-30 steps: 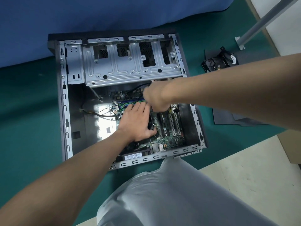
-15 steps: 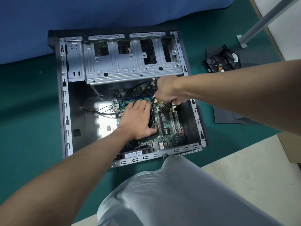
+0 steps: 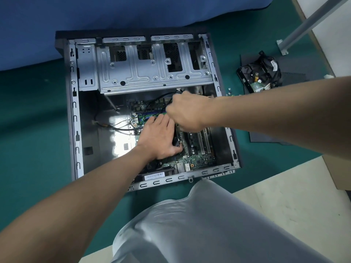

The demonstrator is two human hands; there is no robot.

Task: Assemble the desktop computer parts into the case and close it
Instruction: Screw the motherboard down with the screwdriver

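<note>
The open computer case (image 3: 74, 118) lies flat on a green mat, its silver drive cage (image 3: 144, 73) at the far end. A green motherboard (image 3: 195, 149) sits in the bottom of the case. My left hand (image 3: 157, 138) lies spread over a black cooler fan (image 3: 175, 142), thumb hooked round its near edge. My right hand (image 3: 187, 111) hovers just beyond it as a closed fist; a thin black cable (image 3: 161, 98) arcs up from the board into its fingers. What lies under the fist is hidden.
A hard drive with cables (image 3: 258, 74) rests on a dark panel to the right of the case; another dark panel (image 3: 266, 138) lies nearer. Small screws (image 3: 229, 91) lie beside the case. A metal pole (image 3: 303, 23) slants at far right. My knee (image 3: 190, 224) is near the case.
My right hand swung to the right over the board and has come back left toward the memory slots. My left hand has stayed on the cooler fan.
</note>
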